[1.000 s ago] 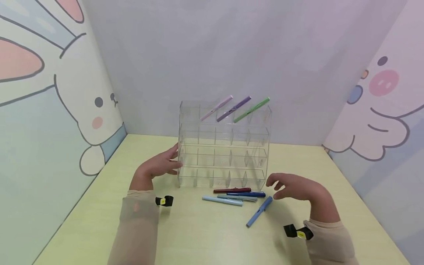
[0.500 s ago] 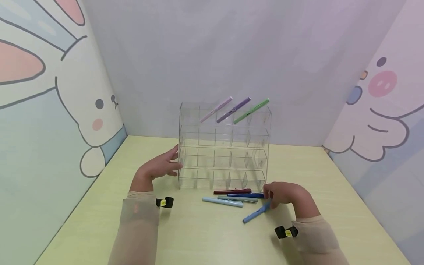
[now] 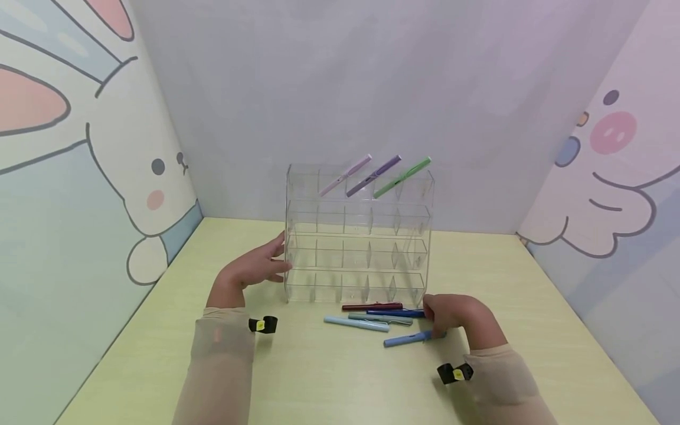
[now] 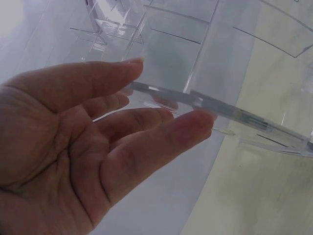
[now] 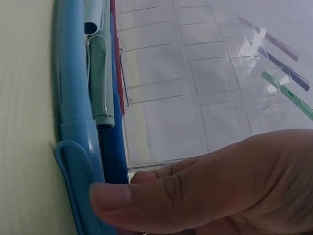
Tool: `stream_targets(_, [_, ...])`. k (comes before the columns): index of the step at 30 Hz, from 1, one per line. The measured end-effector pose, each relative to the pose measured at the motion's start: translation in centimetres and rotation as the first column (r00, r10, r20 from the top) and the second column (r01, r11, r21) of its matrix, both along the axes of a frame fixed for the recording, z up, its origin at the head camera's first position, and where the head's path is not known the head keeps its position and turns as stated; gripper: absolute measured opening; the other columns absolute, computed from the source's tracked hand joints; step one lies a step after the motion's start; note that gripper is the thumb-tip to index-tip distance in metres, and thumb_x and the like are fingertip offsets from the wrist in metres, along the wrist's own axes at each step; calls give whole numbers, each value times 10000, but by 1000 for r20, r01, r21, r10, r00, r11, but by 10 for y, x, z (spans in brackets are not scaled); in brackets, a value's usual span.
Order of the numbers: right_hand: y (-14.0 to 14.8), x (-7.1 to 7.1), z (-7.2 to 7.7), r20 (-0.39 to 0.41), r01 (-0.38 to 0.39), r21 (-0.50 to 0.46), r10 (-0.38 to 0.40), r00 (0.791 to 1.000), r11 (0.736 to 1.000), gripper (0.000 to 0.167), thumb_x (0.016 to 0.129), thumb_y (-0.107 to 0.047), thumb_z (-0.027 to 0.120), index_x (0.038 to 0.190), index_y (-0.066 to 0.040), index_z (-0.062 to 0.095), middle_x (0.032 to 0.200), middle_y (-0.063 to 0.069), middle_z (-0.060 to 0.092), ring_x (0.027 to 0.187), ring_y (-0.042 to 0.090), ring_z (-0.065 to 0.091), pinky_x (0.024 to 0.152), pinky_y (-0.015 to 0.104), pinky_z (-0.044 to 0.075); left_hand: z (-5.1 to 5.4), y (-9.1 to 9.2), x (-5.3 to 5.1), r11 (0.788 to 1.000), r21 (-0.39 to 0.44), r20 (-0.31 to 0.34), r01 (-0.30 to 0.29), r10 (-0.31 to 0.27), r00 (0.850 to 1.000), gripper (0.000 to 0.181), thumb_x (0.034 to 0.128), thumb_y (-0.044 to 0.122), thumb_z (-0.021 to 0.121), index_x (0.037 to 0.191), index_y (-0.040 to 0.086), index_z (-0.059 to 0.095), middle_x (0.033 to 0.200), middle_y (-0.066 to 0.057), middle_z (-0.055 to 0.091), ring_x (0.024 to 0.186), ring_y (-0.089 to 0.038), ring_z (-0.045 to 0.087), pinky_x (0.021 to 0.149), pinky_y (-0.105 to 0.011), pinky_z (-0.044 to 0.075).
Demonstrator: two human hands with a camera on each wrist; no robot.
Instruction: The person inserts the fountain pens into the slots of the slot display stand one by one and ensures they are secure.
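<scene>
Bench: pale yellow surface (image 3: 319,378). Clear rack (image 3: 356,236) stands upright on it. Before rack, nearest first: dark red pen (image 3: 372,307), dark blue pen (image 3: 395,313), grey-green pen (image 3: 379,319), light blue pen (image 3: 356,323); blue pen (image 3: 408,339) farthest out, toward rack's right end.

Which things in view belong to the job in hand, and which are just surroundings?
Likely the job: left hand, right hand, clear rack, medium blue pen, dark blue pen, dark red pen, grey-green pen, light blue pen, pink pen, purple pen, green pen.

Likely surroundings: table, left wall, right wall, left wrist device, right wrist device.
</scene>
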State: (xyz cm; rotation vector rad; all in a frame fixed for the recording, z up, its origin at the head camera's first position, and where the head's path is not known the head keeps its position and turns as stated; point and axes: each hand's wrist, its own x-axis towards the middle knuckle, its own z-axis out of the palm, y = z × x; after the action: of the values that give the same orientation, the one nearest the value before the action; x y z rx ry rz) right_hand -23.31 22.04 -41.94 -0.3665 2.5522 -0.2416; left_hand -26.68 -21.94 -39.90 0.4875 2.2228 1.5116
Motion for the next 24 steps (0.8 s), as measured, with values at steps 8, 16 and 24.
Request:
stream_targets(8, [-3, 2, 3, -17, 18, 21, -17, 1000, 1000, 308, 751, -49, 808, 889, -108, 539, 815, 35, 541, 771, 206, 490, 652, 344, 409, -2, 0, -3, 1000, 8, 7, 3, -3, 1000, 834, 1003, 181, 570, 1493, 584, 28, 1604, -128, 250, 1372, -412, 414, 974, -505, 517])
stream_targets(16, [-1, 2, 2, -23, 11, 51, -10, 1000, 999, 304, 751, -40, 810, 888, -108, 547, 810, 26, 541, 767, 201, 493, 653, 343, 426, -3, 0, -3, 1000, 7, 15, 3, -3, 1000, 836, 999, 186, 577, 1487, 593, 34, 1585, -106, 282, 1365, -412, 424, 973, -507, 518])
stream_targets(24, [5, -1, 2, 8, 12, -62, -12, 1000, 998, 258, 739, -5, 782, 838, -111, 569, 787, 17, 553, 717, 185, 493, 604, 306, 399, -2, 0, -4, 1000, 19, 12, 5, -5, 1000, 841, 999, 178, 578, 1496, 579, 32, 1597, -81, 269, 1371, -411, 417, 969, -512, 518])
